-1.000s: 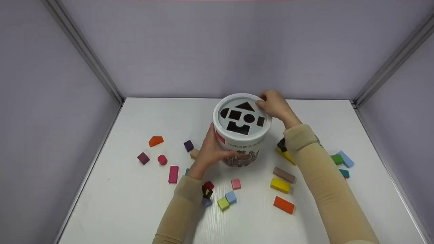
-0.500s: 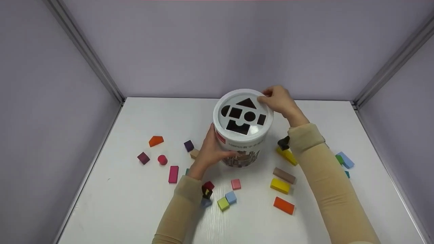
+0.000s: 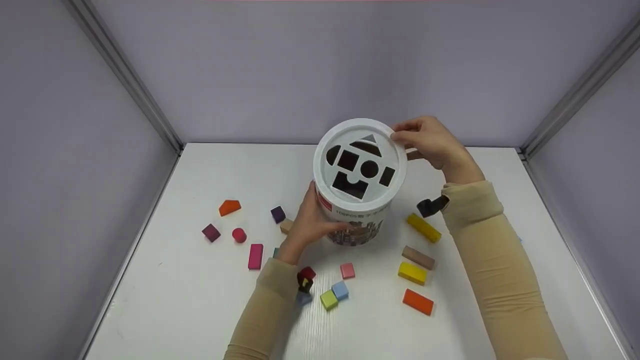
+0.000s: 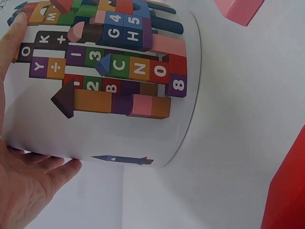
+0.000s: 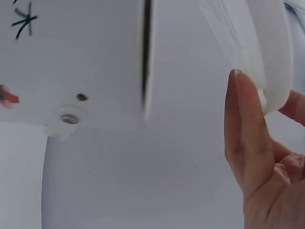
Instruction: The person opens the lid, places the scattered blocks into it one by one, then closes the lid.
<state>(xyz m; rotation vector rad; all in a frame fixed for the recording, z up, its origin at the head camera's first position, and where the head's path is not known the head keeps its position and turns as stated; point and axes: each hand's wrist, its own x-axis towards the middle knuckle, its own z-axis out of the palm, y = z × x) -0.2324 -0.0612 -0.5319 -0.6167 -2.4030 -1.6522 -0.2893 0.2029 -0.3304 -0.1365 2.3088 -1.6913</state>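
A: Where is the tub, and what step is in hand?

B: The tub (image 3: pixel 361 235) stands on the table (image 3: pixel 160 295), well in front of the grey back wall (image 3: pixel 280 75). The step looks like taking off the lid (image 3: pixel 357 174), which is tipped up, its far right edge clear of the rim. Whether its near edge touches the rim is hard to tell.

A: And the hands?

B: The left hand (image 3: pixel 312 226) grips the tub's side, thumb across the printed picture (image 4: pixel 114 69). The right hand (image 3: pixel 435 142) pinches the lid's edge.

A: What does the next move call for?

B: Probably a firm left hand and an even lift with the right, or the tub could tip.

A: Materials?

B: The lid seems smooth white plastic, with triangle, square, round, oblong, half-round and notched holes. The tub is a smooth cylinder, card or plastic. Around it lie what look like painted wooden pieces: a yellow block (image 3: pixel 412 273), a pink cube (image 3: pixel 347 271), a flat magenta block (image 3: pixel 255 256), a red cylinder (image 3: pixel 239 235). The table is white, faintly streaked.
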